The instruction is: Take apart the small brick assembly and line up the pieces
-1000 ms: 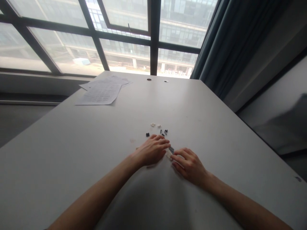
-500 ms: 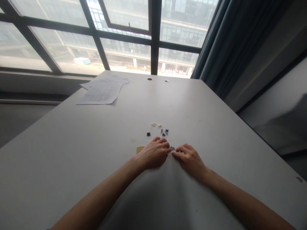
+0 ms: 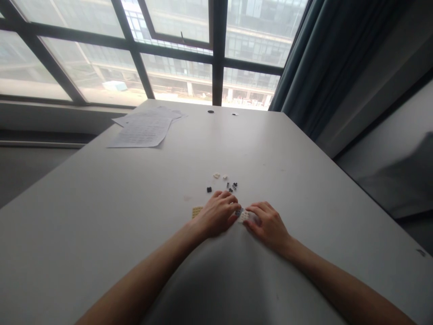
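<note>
Shifted rightward since earlier: white studded piece [image 3: 244, 217], studs upward, long axis unclear, pinched by right hand [image 3: 269, 225]; left hand [image 3: 219, 213] clamps grey piece [image 3: 238, 211].

The studded piece [image 3: 244, 217] is cream, the dotted plate [image 3: 196, 211] yellow

Dark pieces [image 3: 209, 190] and pale pieces [image 3: 216, 175] block the way just beyond a person's left hand [image 3: 219, 214], a yellowish piece [image 3: 196, 211] crowding its outer side. Open tabletop [image 3: 328, 198] leaves passage to the right of the right hand [image 3: 269, 222].
</note>
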`<act>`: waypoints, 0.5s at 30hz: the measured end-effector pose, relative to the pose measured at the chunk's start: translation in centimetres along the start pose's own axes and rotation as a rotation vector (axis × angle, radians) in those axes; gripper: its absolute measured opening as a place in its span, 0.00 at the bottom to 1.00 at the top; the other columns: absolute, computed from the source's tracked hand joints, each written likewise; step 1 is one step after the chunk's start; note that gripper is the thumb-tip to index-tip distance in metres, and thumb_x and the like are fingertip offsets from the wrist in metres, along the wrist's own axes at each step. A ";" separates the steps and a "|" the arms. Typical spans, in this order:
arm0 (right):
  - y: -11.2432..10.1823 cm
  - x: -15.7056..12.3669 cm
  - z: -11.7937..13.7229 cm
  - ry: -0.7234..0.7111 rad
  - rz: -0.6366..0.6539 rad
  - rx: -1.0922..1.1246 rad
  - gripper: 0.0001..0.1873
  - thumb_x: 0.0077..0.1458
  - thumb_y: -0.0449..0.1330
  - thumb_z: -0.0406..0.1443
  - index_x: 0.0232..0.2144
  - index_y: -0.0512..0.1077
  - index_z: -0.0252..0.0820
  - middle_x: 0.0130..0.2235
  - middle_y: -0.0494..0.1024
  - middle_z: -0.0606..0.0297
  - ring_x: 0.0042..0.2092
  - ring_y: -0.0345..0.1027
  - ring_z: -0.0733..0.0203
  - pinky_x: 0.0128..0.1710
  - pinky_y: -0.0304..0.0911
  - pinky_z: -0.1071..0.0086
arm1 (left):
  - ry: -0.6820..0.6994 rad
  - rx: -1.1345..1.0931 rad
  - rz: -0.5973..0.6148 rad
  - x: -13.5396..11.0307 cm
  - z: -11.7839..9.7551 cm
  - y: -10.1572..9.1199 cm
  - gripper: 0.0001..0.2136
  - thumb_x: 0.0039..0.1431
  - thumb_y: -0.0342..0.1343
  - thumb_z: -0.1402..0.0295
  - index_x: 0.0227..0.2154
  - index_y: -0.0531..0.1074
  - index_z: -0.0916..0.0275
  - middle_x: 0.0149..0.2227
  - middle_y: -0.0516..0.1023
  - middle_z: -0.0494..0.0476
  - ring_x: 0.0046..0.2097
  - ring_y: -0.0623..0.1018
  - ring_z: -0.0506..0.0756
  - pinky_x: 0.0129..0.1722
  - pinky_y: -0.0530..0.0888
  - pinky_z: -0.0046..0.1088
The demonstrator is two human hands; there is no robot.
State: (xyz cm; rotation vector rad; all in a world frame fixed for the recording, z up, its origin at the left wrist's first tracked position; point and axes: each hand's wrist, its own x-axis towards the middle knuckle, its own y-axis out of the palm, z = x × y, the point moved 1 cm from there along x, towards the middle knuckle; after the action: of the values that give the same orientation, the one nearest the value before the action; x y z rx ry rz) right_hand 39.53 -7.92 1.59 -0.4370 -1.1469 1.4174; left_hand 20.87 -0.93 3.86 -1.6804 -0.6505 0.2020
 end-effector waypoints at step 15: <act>0.6 0.1 0.0 0.055 0.060 0.041 0.12 0.54 0.62 0.37 0.41 0.70 0.43 0.40 0.75 0.62 0.43 0.64 0.54 0.45 0.63 0.60 | -0.045 -0.143 0.004 0.7 0.1 0.7 0.10 0.52 0.58 0.72 0.39 0.73 0.57 0.38 0.79 0.51 0.43 0.73 0.55 0.47 0.63 0.34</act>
State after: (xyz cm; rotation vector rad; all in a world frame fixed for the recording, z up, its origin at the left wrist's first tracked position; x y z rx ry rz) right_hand 39.17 -7.69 1.16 -0.4817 -1.0662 1.4700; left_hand 21.57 -0.54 3.27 -1.8190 -0.7091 0.2000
